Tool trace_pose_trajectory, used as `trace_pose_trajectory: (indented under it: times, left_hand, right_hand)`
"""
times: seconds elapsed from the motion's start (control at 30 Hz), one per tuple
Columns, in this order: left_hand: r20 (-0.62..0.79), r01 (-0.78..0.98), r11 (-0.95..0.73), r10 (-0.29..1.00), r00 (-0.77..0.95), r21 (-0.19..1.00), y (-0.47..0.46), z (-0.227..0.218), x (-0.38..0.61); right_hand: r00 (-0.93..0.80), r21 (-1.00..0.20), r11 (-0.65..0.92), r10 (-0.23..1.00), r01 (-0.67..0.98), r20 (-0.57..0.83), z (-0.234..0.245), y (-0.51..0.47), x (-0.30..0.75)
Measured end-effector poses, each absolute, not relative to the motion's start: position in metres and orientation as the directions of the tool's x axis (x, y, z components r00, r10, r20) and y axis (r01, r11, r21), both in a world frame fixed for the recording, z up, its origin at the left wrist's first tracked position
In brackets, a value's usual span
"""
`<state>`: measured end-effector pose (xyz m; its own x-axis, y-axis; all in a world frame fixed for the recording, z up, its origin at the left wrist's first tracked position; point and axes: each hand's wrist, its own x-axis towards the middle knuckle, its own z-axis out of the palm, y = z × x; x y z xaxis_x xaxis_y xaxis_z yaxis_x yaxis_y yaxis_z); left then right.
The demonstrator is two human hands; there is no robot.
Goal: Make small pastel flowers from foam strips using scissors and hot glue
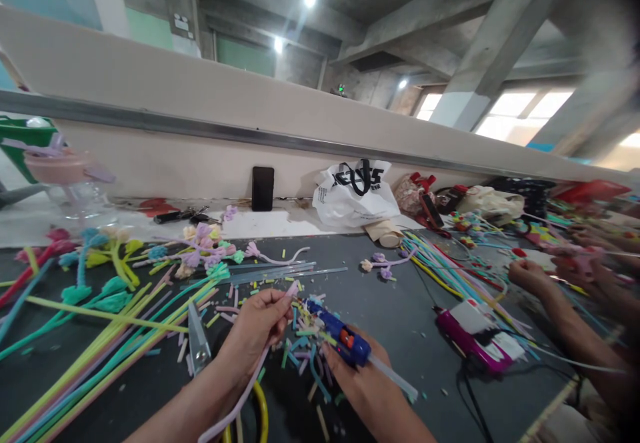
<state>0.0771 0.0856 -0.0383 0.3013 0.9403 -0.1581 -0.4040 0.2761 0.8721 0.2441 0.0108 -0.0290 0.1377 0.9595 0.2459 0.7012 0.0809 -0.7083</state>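
My left hand point(263, 326) pinches a pale lilac pipe cleaner point(249, 389), whose upper end sticks out past the thumb while its long tail runs down along my forearm. In my right hand point(357, 376) is a blue hot glue gun point(345, 335), its nozzle pointing left towards the lilac end. From the gun's rear a translucent glue stick point(395, 376) juts out. Whether the nozzle touches the lilac piece I cannot tell. Beneath both hands lie many short cut pieces point(300, 353) in mixed colours. Large scissors point(199, 343) lie beside my left wrist, partly hidden by it.
Long coloured pipe cleaners point(107, 356) and finished-looking fuzzy flowers point(200, 246) cover the left side. Clear glue sticks point(295, 271) lie ahead. A phone point(263, 189) and a white bag point(356, 193) stand at the back. At right are a magenta power strip point(473, 339) and co-workers' hands point(533, 279).
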Motion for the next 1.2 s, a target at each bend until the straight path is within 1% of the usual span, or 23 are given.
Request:
trace_pose_trajectory:
  times: [0.13, 0.23, 0.33, 0.4, 0.47, 0.53, 0.6, 0.67, 0.77, 0.87, 0.93, 1.0, 1.1, 1.2]
  left_hand:
    - [-0.16, -0.379, 0.272, 0.94, 0.302, 0.884, 0.085, -0.037, 0.077]
    - [-0.163, -0.375, 0.274, 0.939, 0.301, 0.886, 0.085, -0.039, 0.077]
    - [-0.159, -0.371, 0.272, 0.938, 0.308, 0.888, 0.085, -0.04, 0.077]
    - [-0.16, -0.37, 0.278, 0.934, 0.319, 0.886, 0.085, -0.04, 0.076]
    - [-0.165, -0.37, 0.296, 0.923, 0.347, 0.88, 0.085, -0.039, 0.076]
    - [-0.17, -0.389, 0.318, 0.914, 0.369, 0.865, 0.085, -0.038, 0.076]
    - [-0.183, -0.43, 0.351, 0.905, 0.384, 0.832, 0.085, -0.037, 0.076]
    - [-0.2, -0.484, 0.391, 0.895, 0.399, 0.783, 0.084, -0.036, 0.075]
    - [-0.197, -0.543, 0.454, 0.863, 0.465, 0.707, 0.084, -0.035, 0.072]
    - [-0.196, -0.549, 0.509, 0.826, 0.529, 0.663, 0.084, -0.035, 0.069]
    - [-0.208, -0.546, 0.547, 0.801, 0.561, 0.635, 0.083, -0.036, 0.067]
    - [-0.222, -0.549, 0.586, 0.777, 0.589, 0.596, 0.084, -0.037, 0.066]
    - [-0.236, -0.564, 0.627, 0.754, 0.613, 0.538, 0.085, -0.04, 0.065]
    - [-0.247, -0.571, 0.652, 0.739, 0.627, 0.499, 0.087, -0.041, 0.064]
  right_hand:
    - [0.154, -0.729, 0.086, 0.955, 0.679, 0.255, -0.028, 0.012, 0.244]
    - [0.172, -0.722, 0.078, 0.948, 0.688, 0.266, -0.03, 0.011, 0.245]
    - [0.112, -0.689, 0.086, 0.965, 0.719, 0.237, -0.029, 0.011, 0.246]
    - [0.098, -0.682, 0.107, 0.962, 0.723, 0.255, -0.028, 0.012, 0.247]
    - [0.112, -0.712, 0.112, 0.959, 0.693, 0.26, -0.027, 0.013, 0.249]
    - [0.124, -0.752, 0.099, 0.964, 0.651, 0.234, -0.025, 0.015, 0.25]
    - [0.121, -0.769, 0.087, 0.97, 0.633, 0.21, -0.021, 0.015, 0.252]
    - [0.111, -0.762, 0.091, 0.972, 0.642, 0.209, -0.017, 0.014, 0.254]
    - [0.065, -0.73, 0.103, 0.978, 0.676, 0.198, -0.012, 0.012, 0.255]
    - [0.016, -0.679, 0.115, 0.983, 0.725, 0.183, -0.01, 0.009, 0.255]
    - [0.013, -0.651, 0.133, 0.976, 0.747, 0.215, -0.009, 0.009, 0.253]
    - [0.019, -0.65, 0.153, 0.968, 0.745, 0.25, -0.007, 0.009, 0.252]
    - [0.019, -0.664, 0.171, 0.963, 0.728, 0.269, -0.006, 0.009, 0.25]
    - [0.014, -0.64, 0.174, 0.961, 0.748, 0.277, -0.006, 0.009, 0.249]
